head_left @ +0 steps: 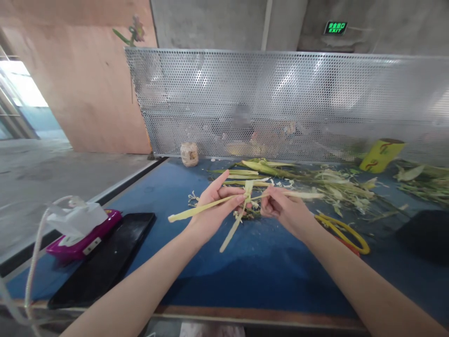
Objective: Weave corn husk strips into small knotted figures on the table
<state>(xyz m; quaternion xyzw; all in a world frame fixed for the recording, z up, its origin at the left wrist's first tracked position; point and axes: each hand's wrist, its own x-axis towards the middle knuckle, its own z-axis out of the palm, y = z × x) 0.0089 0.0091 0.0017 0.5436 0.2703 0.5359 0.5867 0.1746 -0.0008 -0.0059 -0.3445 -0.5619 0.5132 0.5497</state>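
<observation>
Pale green leaf strips (231, 232) cross in a small knot between my hands, their ends sticking out several ways. My left hand (213, 201) pinches the crossing with thumb and fingers, and one strip end runs out over the palm to the left. With its fingers closed, my right hand (280, 205) grips another strip (304, 194) whose tail points right. Both hands are above the blue table. Below the knot lie small plant scraps (250, 214), partly hidden by the hands and strips.
Long green leaves (261, 167) and dried stalks (336, 185) lie behind my hands. Yellow-handled scissors (345, 234) rest at right, near a yellow can (382, 155). At left are a black phone (105, 257) and purple power strip (82, 243). A perforated metal screen (280, 103) closes the back.
</observation>
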